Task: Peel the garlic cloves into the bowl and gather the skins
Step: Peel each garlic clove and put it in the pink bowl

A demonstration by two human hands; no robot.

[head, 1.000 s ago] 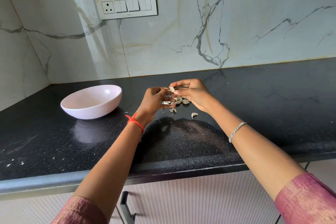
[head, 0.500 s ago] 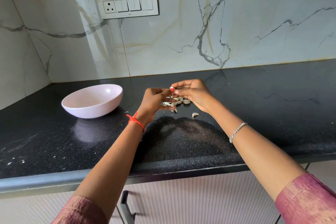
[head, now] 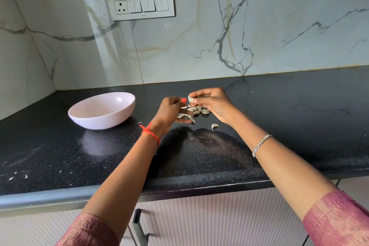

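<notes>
The right hand pinches a garlic clove between thumb and fingertips, held above the counter well to the right of the bowl. The left hand sits between bowl and clove, fingers loosely curled, thumb tip just beside the clove; whether it grips any skin I cannot tell. The pile of cloves and skins lies below them. The clove's long axis looks roughly upright. The bowl lies leftward, past the left hand, so that hand is probably nearer for the drop
</notes>
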